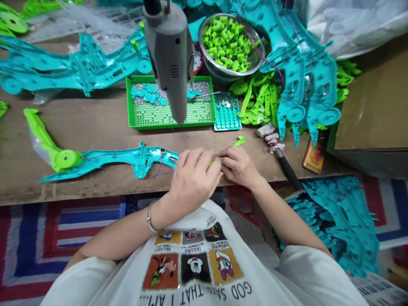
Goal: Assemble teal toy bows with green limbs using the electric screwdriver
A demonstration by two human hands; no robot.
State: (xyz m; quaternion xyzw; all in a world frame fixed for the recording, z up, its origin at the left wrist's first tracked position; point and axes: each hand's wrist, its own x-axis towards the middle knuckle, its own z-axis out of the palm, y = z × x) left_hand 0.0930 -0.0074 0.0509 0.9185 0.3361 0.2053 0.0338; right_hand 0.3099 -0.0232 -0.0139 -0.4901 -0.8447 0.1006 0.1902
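A long turquoise plastic half-shell [111,157] lies along the near side of the bench, with thin wires and a small spring inside it. My left hand [193,180] is closed over its right end and hides that part. Fingertips pressed together, my right hand [239,168] meets the left one; what it pinches is hidden. Just beyond the right knuckles a small lime-green plastic piece [239,140] shows, and a sliver of green peeks out between the hands. A lime-green arm with a round hub [67,160] sits on the shell's left end.
A grey electric screwdriver [174,63] hangs over a green tray [172,126] of screws. Behind are a metal bowl [204,53] of green caps and stacked turquoise shells [293,80]. A black-handled tool [287,168] and a cardboard box [372,102] stand to the right.
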